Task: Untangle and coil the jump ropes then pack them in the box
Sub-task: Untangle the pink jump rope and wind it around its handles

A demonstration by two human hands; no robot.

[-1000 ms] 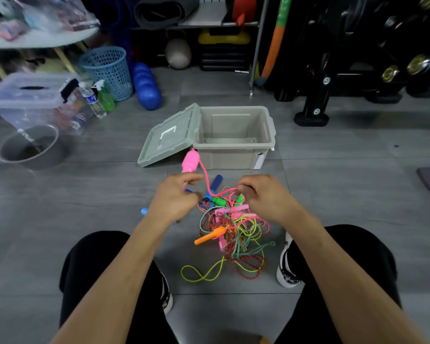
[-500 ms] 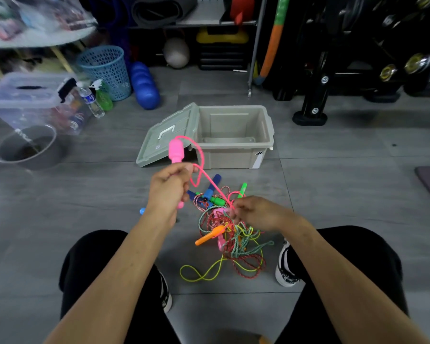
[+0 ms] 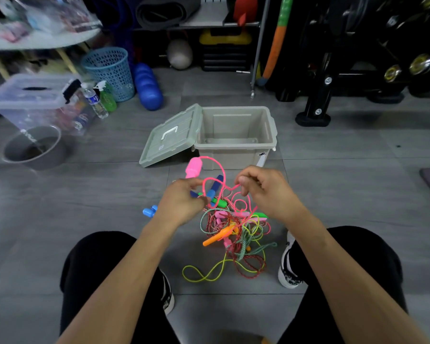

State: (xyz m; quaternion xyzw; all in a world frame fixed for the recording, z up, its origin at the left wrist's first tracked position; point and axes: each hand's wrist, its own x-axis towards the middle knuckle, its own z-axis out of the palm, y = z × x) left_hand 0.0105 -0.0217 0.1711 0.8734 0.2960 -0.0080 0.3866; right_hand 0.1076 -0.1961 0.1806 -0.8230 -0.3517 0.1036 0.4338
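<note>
Nearest to me, at six o'clock, my two black-trousered knees frame the grey tiled floor, with a black-and-white sneaker at about four o'clock beside my right knee. Between my legs lies the tangled heap of thin multicoloured jump ropes: a yellow-green plastic cord loop trails nearest me, a red-and-white braided cord and a teal braided cord knot together above it, and an orange plastic handle sticks out toward eight o'clock. A green plastic handle lies at the heap's three o'clock side.

Just above the heap, my left hand is clenched around the pink plastic handle, which points up toward twelve o'clock. From the top of that handle the thin pink plastic cord arcs over to my right hand, whose curled thumb and fingers pinch it. A dark blue plastic handle shows between my hands, and a light blue plastic handle pokes out at nine o'clock of my left wrist.

Farther out at twelve o'clock stands the open beige plastic storage box, with its grey-green hinged plastic lid leaning against its nine o'clock side. Beyond, at ten o'clock, stands a light blue mesh plastic wastebasket.
</note>
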